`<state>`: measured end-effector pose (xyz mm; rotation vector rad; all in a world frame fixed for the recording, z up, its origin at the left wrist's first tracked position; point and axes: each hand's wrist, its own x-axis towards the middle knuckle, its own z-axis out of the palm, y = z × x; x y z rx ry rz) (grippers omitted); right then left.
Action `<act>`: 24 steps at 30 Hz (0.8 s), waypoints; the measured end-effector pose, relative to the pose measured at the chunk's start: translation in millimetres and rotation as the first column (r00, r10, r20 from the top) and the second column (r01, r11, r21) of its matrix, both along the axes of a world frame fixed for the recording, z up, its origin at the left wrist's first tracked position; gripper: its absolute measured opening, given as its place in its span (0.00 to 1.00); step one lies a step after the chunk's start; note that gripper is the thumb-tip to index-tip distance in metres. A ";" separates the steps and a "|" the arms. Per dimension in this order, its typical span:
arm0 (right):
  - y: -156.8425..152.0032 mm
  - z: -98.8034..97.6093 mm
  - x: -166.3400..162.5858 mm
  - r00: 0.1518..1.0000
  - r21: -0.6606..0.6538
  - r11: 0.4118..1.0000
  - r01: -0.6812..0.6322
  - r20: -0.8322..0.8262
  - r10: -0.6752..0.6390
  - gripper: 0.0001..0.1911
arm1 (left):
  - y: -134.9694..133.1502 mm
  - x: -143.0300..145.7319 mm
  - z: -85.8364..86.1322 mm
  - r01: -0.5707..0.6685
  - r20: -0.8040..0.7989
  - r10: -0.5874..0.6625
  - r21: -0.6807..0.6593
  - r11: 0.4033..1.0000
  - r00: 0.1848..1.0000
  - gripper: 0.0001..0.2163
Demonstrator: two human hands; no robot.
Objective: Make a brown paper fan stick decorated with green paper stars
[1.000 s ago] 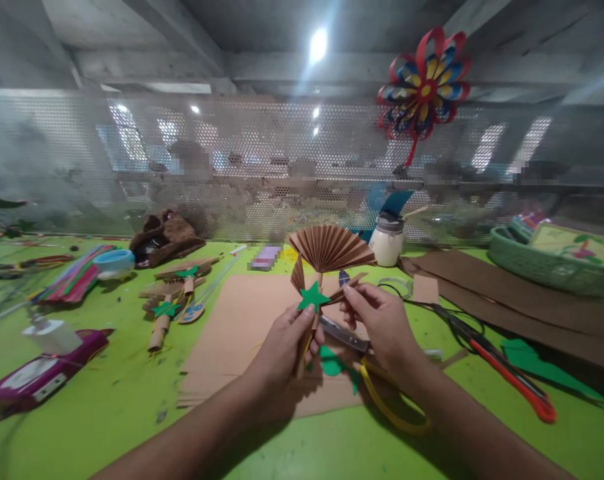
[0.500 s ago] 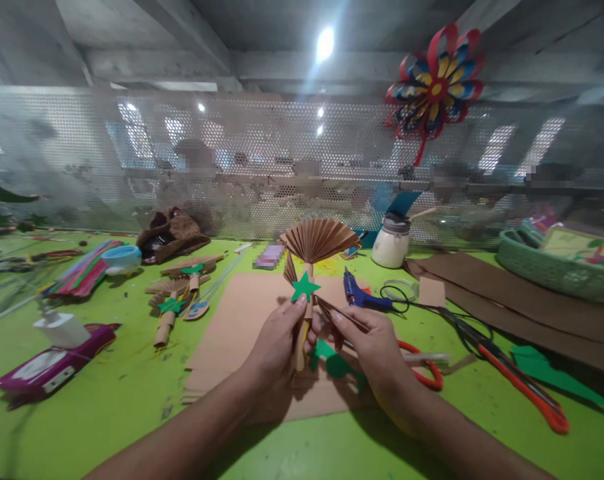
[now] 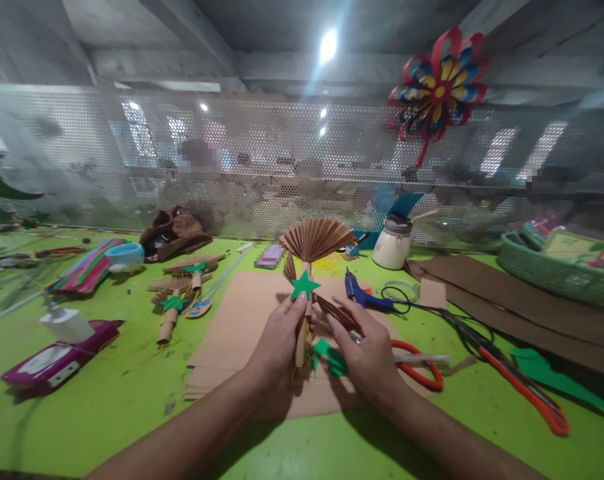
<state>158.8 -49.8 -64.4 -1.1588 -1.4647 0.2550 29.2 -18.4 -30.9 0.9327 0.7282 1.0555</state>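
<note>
My left hand [image 3: 277, 340] holds upright a brown paper craft tree [image 3: 316, 241] by its rolled trunk. The tree has a pleated fan top, and a green star [image 3: 305, 286] is stuck on it just above my thumb. My right hand [image 3: 365, 350] pinches a brown pleated leaf [image 3: 337, 312] that sticks out to the tree's right. Both hands are over a stack of tan cardboard sheets [image 3: 232, 333]. A green paper scrap [image 3: 331, 355] lies under my right hand.
Red-handled scissors [image 3: 417, 370], a blue glue gun [image 3: 365, 297], a white jar [image 3: 392, 241], brown paper sheets [image 3: 522, 300] and a green basket [image 3: 552, 273] lie right. Finished small trees [image 3: 179, 293], a magenta box [image 3: 57, 360] and coloured strips [image 3: 82, 270] lie left. A perforated metal screen [image 3: 262, 160] backs the green table [image 3: 107, 413].
My hands lowered the tree toward the cardboard. My right hand dropped from the upper right leaf to the lower right leaf. The yellow scissors handle is no longer seen.
</note>
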 end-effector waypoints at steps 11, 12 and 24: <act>-2.7 6.2 2.5 0.985 0.091 0.992 -0.088 0.160 0.073 0.13 | -4.5 0.0 0.3 0.037 -0.002 -0.037 -0.003 0.999 0.999 0.14; -3.2 6.4 1.2 0.986 0.076 0.992 -0.097 0.141 0.086 0.13 | -5.7 0.5 0.4 0.032 0.000 -0.032 0.001 0.999 0.999 0.14; -6.6 10.1 -6.0 0.980 -0.109 0.982 -0.156 -0.142 0.140 0.14 | 4.4 0.5 -9.0 0.033 -0.004 -0.033 0.161 0.986 0.999 0.12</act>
